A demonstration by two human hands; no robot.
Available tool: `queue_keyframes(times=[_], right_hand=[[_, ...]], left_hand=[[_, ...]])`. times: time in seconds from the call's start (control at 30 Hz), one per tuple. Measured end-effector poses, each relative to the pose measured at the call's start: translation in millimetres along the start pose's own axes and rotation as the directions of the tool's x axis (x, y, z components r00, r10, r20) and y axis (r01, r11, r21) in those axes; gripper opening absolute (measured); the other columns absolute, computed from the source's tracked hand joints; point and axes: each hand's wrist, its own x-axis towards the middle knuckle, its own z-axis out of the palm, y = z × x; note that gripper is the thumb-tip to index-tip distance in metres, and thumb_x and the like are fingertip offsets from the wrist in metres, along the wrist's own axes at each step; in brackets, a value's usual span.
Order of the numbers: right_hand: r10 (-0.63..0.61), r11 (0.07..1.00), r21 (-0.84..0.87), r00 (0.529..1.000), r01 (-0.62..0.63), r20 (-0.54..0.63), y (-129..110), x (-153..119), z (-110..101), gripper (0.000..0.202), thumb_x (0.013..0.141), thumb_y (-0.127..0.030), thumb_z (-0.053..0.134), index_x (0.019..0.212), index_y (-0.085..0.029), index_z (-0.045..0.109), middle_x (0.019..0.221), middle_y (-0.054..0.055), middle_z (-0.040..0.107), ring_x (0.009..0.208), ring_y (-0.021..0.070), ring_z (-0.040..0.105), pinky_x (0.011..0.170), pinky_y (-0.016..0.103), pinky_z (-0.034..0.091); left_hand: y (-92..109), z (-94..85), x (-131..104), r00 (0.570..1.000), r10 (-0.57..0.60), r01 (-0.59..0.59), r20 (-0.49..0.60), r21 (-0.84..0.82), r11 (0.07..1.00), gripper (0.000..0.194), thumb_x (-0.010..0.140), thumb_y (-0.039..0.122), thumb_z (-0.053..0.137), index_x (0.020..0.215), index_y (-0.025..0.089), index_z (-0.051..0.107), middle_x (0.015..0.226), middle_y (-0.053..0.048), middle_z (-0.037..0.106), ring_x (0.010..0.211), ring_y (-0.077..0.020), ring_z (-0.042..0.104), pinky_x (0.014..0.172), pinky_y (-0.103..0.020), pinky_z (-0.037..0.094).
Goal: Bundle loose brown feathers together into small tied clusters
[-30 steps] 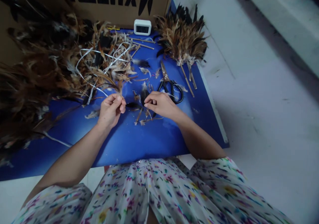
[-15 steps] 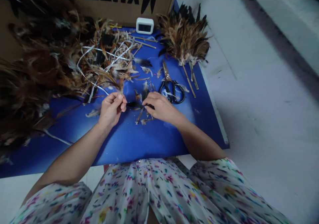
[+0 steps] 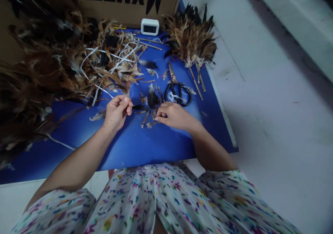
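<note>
left hand (image 3: 116,113): thumb and fingertips pinched on the stem end of a dark feather (image 3: 139,107), which extends toward 3 o'clock just above the blue table (image 3: 135,144). right hand (image 3: 174,115): fingers curled down onto a small cluster of loose feathers (image 3: 150,120) lying on the table at 9 o'clock of the hand; whether it grips one of them cannot be told. black-handled scissors (image 3: 178,88) lie flat at 12 o'clock of the right hand, near but apart from it. a bundled feather duster (image 3: 191,41) rests at 1 o'clock, sticks pointing toward the scissors. a large feather pile (image 3: 59,67) fills the table from 9 to 11 o'clock. a white timer (image 3: 149,27) stands at 12 o'clock, against a cardboard box (image 3: 125,1).
</note>
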Motion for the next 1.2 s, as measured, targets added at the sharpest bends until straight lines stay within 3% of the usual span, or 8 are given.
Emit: queue_keyframes(times=[0.1, 0.23, 0.37, 0.5, 0.7, 0.83, 1.0, 1.2], right_hand=[[0.014, 1.000, -0.019, 1.000, -0.013, 0.007, -2.9, -3.6, 7.8, 0.008, 0.084, -0.021, 0.068, 0.078, -0.016, 0.067, 0.079, 0.005, 0.064, 0.079, 0.0173, 0.056, 0.071, 0.029, 0.038], [-0.012, 0.999, -0.030, 1.000, 0.012, 0.025, -4.0, -3.8, 12.9, 0.011, 0.086, -0.010, 0.059, 0.079, -0.016, 0.065, 0.081, 0.006, 0.066, 0.080, 0.0174, 0.057, 0.073, 0.029, 0.038], [0.007, 1.000, -0.029, 0.999, -0.006, 0.036, -6.3, -4.5, 13.2, 0.014, 0.086, -0.010, 0.054, 0.077, -0.016, 0.063, 0.079, 0.006, 0.065, 0.075, 0.0158, 0.055, 0.071, 0.029, 0.038], [0.061, 0.988, 0.142, 0.997, -0.053, -0.049, -6.8, -8.5, 11.8, 0.012, 0.084, -0.010, 0.054, 0.076, -0.016, 0.061, 0.077, 0.003, 0.062, 0.069, 0.0127, 0.053, 0.068, 0.027, 0.039], [0.211, 0.833, 0.547, 0.960, -0.079, -0.183, -4.7, -8.8, 10.9, 0.010, 0.082, -0.026, 0.062, 0.077, -0.017, 0.059, 0.065, -0.003, 0.058, 0.057, 0.0088, 0.049, 0.057, 0.024, 0.039], [0.265, 0.679, 0.734, 0.939, -0.018, -0.222, -12.0, -3.0, 10.1, 0.017, 0.073, -0.028, 0.072, 0.078, -0.017, 0.060, 0.065, -0.003, 0.060, 0.059, 0.0091, 0.056, 0.058, 0.024, 0.046], [0.305, 0.541, 0.837, 0.907, 0.084, -0.289, -25.1, 8.7, 10.4, 0.034, 0.066, -0.031, 0.081, 0.090, -0.017, 0.062, 0.073, -0.001, 0.067, 0.064, 0.0127, 0.066, 0.055, 0.024, 0.052], [0.315, 0.505, 0.834, 0.853, 0.220, -0.416, -36.4, 25.5, 15.5, 0.034, 0.068, -0.038, 0.082, 0.088, -0.017, 0.065, 0.075, 0.001, 0.069, 0.069, 0.0141, 0.069, 0.058, 0.025, 0.054]], left_hand=[[-0.3, 0.3, -0.2, 1.000, 0.001, -0.001, -0.003, 0.014, 1.000, 0.034, 0.065, 0.036, 0.086, 0.068, 0.016, 0.058, 0.061, 0.002, 0.063, 0.044, -0.0046, 0.048, 0.041, -0.017, 0.039], [-0.9, 0.8, -0.9, 1.000, 0.007, -0.007, -0.005, 0.031, 0.999, 0.036, 0.063, 0.038, 0.087, 0.068, 0.016, 0.059, 0.060, 0.003, 0.063, 0.043, -0.0046, 0.048, 0.041, -0.017, 0.039], [-0.8, 1.5, -2.3, 1.000, 0.013, -0.013, 0.006, 0.037, 0.999, 0.036, 0.063, 0.039, 0.087, 0.069, 0.015, 0.060, 0.061, 0.002, 0.063, 0.043, -0.0047, 0.049, 0.041, -0.017, 0.039], [-1.4, 2.7, -3.7, 0.999, 0.021, -0.022, 0.035, 0.039, 0.999, 0.038, 0.062, 0.040, 0.087, 0.067, 0.015, 0.059, 0.060, 0.002, 0.063, 0.043, -0.0047, 0.049, 0.041, -0.017, 0.040], [-4.2, 4.6, -5.2, 0.998, 0.013, -0.016, 0.066, 0.041, 0.999, 0.035, 0.070, 0.037, 0.084, 0.069, 0.015, 0.056, 0.060, 0.002, 0.063, 0.043, -0.0046, 0.049, 0.041, -0.017, 0.040], [-4.8, 6.6, -7.6, 0.994, -0.023, 0.020, 0.105, 0.028, 0.999, 0.034, 0.069, 0.036, 0.084, 0.069, 0.015, 0.058, 0.060, 0.002, 0.063, 0.044, -0.0048, 0.050, 0.041, -0.017, 0.041], [-4.5, 8.7, -12.2, 0.981, -0.038, 0.030, 0.190, 0.046, 0.999, 0.037, 0.065, 0.039, 0.086, 0.067, 0.015, 0.059, 0.060, 0.002, 0.064, 0.042, -0.0045, 0.049, 0.042, -0.017, 0.040], [-5.6, 9.0, -16.3, 0.962, -0.067, 0.042, 0.264, 0.099, 0.994, 0.037, 0.066, 0.043, 0.085, 0.067, 0.015, 0.060, 0.059, 0.001, 0.065, 0.042, -0.0059, 0.051, 0.043, -0.018, 0.040]])
